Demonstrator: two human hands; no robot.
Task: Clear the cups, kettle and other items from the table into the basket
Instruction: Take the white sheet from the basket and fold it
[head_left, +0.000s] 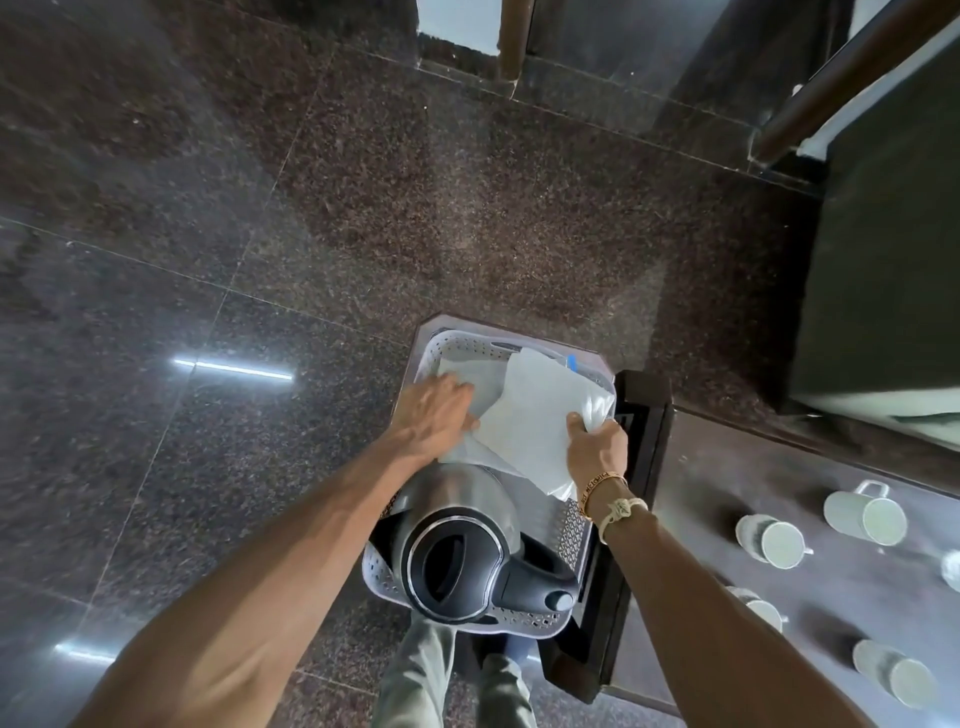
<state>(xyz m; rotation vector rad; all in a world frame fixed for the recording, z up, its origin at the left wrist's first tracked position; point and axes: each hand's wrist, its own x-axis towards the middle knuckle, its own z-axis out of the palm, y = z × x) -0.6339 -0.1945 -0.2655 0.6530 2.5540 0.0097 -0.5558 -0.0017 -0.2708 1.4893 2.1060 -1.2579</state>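
Note:
A white perforated basket (571, 535) stands on a low dark stool beside the table. A steel kettle (460, 551) with a black lid and handle sits in its near end. White cloths or paper sheets (535, 410) lie across the far end. My left hand (434, 413) presses flat on the left side of the sheets. At their right edge my right hand (597, 447) grips a crumpled fold. Several white cups (865, 512) stand upside down on the dark table (727, 519) at the right.
Dark polished granite floor (260, 260) stretches to the left and ahead. A dark cabinet (883, 234) stands at the upper right, with wooden posts behind it. My legs show below the basket.

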